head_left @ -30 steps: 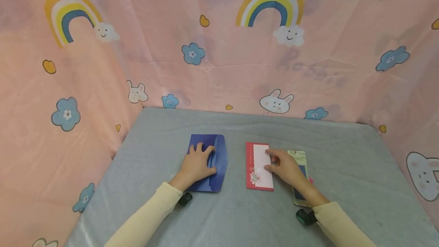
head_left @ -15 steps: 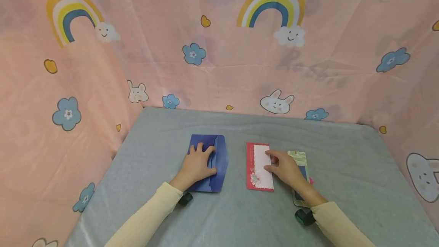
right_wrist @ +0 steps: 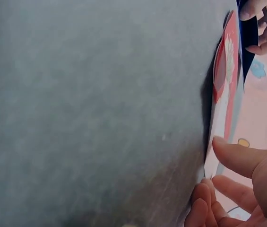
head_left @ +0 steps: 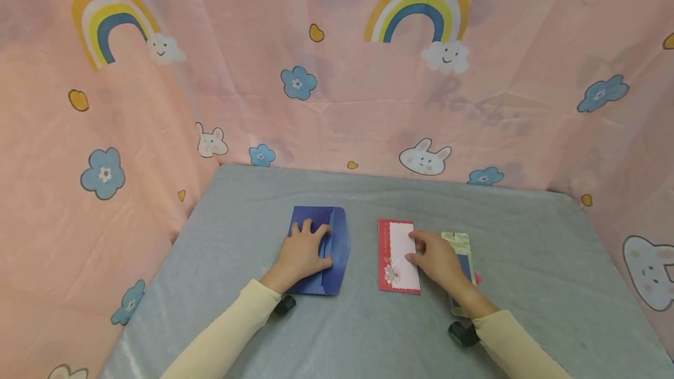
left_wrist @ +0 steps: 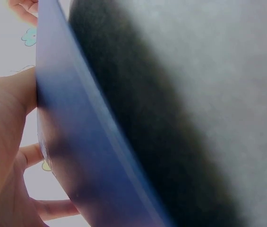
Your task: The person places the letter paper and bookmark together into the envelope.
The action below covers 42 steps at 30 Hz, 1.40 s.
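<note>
In the head view a blue envelope (head_left: 337, 274) lies on the left of the table, its flap spread out to the right. My left hand (head_left: 302, 253) rests on it with fingers spread; the left wrist view shows the envelope (left_wrist: 76, 113) edge-on beside those fingers. Right of it is a red and white card (head_left: 400, 259) with a floral print. My right hand (head_left: 437, 256) touches the card's right edge, thumb and index fingertip apart along it. Up close in the right wrist view, the thumb (right_wrist: 237, 158) overlaps the card (right_wrist: 223, 104), with the other fingers bent at its end.
Partly under my right forearm lies a narrow pale-green and blue item (head_left: 460, 244), with a bit of pink showing at its side. Grey cloth (head_left: 363, 332) covers the table. A pink patterned curtain (head_left: 337, 121) hangs behind and at both sides.
My right hand and wrist have shifted slightly left, and the index fingertip has drawn back to the card's edge. The left hand, envelope and card look unmoved.
</note>
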Tool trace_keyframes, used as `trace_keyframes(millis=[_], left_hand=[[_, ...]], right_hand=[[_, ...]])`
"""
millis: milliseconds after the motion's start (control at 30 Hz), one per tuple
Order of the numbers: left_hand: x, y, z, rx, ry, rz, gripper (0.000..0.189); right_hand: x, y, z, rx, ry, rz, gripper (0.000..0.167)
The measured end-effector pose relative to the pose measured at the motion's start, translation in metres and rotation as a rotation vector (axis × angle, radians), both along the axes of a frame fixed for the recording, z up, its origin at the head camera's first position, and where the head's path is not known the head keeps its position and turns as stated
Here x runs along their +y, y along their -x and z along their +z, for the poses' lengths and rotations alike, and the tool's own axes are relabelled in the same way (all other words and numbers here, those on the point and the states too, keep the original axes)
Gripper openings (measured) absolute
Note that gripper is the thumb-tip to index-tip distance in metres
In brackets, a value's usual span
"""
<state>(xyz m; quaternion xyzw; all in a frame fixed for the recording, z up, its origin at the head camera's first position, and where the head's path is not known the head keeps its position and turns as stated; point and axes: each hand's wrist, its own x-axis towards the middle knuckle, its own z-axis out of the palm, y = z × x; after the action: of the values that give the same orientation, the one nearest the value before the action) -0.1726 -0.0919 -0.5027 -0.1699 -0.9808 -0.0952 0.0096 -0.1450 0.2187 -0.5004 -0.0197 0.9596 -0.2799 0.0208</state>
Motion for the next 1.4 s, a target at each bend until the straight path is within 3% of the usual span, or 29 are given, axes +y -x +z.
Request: trace_keyframes(millis=[400,833,1400], left_hand=[[0.0,0.0,0.001,-0.014,0.005,0.003,0.061],[0.001,0.0,0.001,-0.025,0.007,0.006,0.061],[0.001,-0.001,0.003,-0.017,-0.001,-0.004,0.06]], right_hand=[[-0.005,0.0,0.004,-0.029,0.034,-0.046,0.048],[0.01,0.009,-0.01,-0.026,0.214,0.043,0.045],[0.019,0.012,-0.002,0.004,0.326,0.109,0.045]])
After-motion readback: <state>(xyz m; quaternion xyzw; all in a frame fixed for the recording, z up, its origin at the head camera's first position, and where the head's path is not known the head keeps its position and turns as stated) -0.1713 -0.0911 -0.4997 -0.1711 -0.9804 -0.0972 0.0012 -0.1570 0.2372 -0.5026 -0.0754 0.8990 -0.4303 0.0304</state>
